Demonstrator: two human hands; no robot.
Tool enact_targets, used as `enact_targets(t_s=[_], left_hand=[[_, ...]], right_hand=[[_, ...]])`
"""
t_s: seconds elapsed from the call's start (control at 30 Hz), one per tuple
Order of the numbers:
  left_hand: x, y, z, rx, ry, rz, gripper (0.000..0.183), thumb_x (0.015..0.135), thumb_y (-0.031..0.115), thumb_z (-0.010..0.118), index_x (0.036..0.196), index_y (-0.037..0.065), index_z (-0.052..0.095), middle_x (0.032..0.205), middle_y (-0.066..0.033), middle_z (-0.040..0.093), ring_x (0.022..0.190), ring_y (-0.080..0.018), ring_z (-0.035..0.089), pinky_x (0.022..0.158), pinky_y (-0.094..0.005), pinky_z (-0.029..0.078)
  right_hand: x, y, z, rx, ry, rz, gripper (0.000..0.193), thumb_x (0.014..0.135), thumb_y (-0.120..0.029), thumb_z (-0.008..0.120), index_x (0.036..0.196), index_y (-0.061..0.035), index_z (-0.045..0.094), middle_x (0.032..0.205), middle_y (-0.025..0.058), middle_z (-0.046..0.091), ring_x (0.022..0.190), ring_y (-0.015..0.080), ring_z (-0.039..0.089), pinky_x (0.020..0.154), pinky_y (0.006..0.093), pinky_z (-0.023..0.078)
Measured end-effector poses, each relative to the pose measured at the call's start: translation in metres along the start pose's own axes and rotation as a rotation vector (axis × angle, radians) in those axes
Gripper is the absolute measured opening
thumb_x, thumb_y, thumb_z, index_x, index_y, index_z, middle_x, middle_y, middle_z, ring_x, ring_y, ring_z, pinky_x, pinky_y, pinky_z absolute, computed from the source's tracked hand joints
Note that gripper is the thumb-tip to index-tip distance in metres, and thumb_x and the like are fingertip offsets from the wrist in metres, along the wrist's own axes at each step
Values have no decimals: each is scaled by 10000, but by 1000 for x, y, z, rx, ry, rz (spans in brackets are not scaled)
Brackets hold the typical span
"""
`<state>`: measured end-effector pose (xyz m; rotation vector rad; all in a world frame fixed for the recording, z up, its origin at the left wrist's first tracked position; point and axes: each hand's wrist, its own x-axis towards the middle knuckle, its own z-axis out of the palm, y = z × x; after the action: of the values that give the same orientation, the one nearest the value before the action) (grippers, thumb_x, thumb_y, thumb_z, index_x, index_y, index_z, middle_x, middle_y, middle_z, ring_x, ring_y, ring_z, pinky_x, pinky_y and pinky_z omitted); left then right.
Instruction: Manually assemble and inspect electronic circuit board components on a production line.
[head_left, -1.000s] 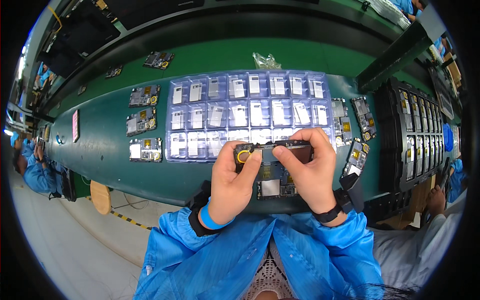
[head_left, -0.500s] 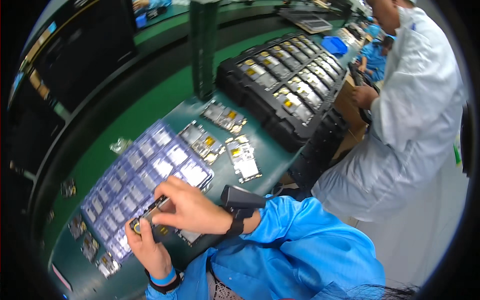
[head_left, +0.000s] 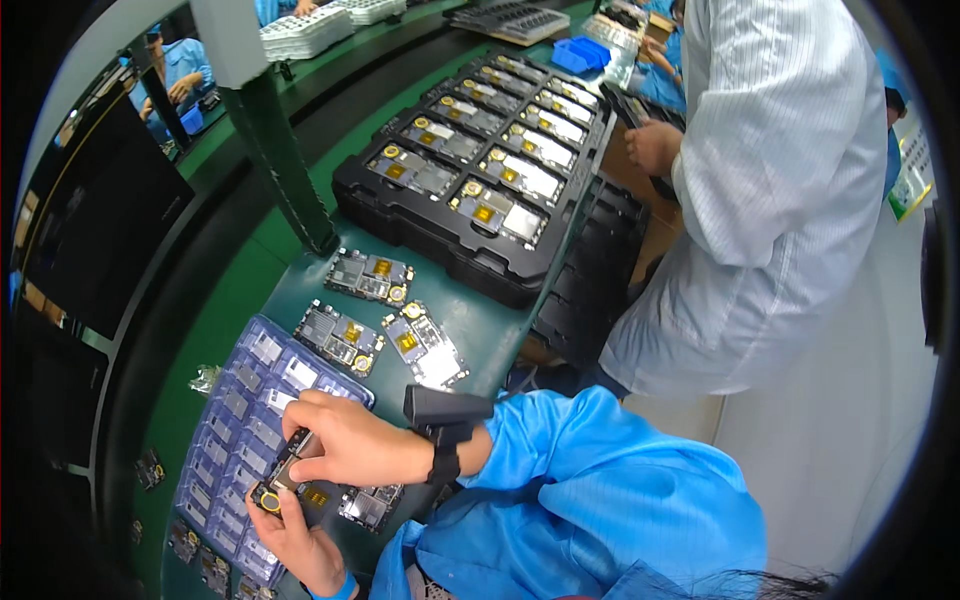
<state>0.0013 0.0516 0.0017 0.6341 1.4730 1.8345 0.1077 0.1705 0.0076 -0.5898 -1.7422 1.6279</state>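
Black board: left hand and right hand hold it near the bench's front edge, maybe pressing; next needs gentle pushing.

The view has swung right — black tray now far centre, purple tray near left, white-coated person large at right.
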Motion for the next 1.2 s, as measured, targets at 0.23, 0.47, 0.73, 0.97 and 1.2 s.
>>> enact_targets(t_s=[0.23,0.47,0.73,0.97,1.2], left_hand=[[-2,-6,9,75,-155,-68,257,872,81,510,1086,-22,412,940,-96,534,827,-137,524,760,-258,435],[-6,-5,37,-127,-318,-122,474,903,230,479,1281,13,292,1173,-177,463,1015,-235,527,856,-324,445],[-1,5,10,-1,-152,-186,417,889,176,488,1232,23,308,1143,-217,479,871,-237,600,747,-296,528],[6,5,5,-84,-148,-216,348,878,129,502,1186,24,377,997,-147,560,840,-199,595,748,-301,506],[18,6,-3,-46,-69,-211,306,884,121,482,1152,19,374,936,-139,570,757,-183,606,662,-278,528]], right_hand=[[-23,3,-33,-158,26,-61,211,687,-110,623,841,0,530,808,168,568,804,352,548,693,395,430],[-49,4,-80,125,232,27,192,772,-63,646,939,-15,564,916,31,553,873,93,536,730,232,465],[-67,-30,-174,341,805,-68,176,812,-93,618,955,-23,543,824,35,588,684,84,569,613,218,488],[-15,-29,-212,436,820,-148,225,830,-28,523,1044,36,506,780,49,555,671,117,533,622,229,441],[-61,-16,-259,342,1116,-193,254,819,-20,536,1062,46,506,789,45,543,652,114,492,623,243,410]])
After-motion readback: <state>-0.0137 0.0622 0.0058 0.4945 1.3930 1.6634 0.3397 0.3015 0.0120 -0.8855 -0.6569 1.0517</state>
